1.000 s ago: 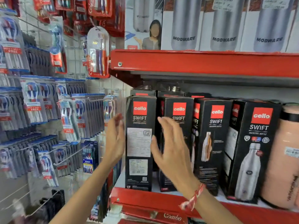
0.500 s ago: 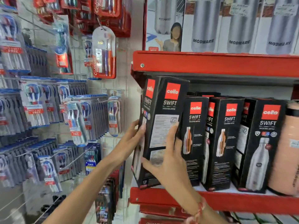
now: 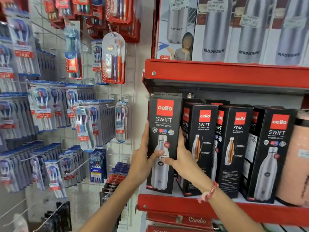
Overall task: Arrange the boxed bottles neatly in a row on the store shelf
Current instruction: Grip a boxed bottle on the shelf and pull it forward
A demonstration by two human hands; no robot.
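A black boxed bottle (image 3: 164, 124) stands upright at the left end of the red shelf (image 3: 184, 205), its bottle picture facing me. My left hand (image 3: 143, 158) grips its left side, thumb across the front. My right hand (image 3: 182, 158) holds its right side, fingers between it and the neighbouring boxed bottle (image 3: 201, 144). Two more boxed bottles (image 3: 235, 148) (image 3: 270, 151) stand in a row to the right, turned slightly.
A peach flask (image 3: 296, 161) stands at the right end of the row. The upper red shelf (image 3: 225, 73) carries white bottle boxes (image 3: 215, 27) close above. Toothbrush packs (image 3: 83, 128) hang on a wire grid to the left.
The leftmost box was lifted and tilted, then turned so its picture side faces front and stood upright. Both hands went from open beside it to gripping its sides.
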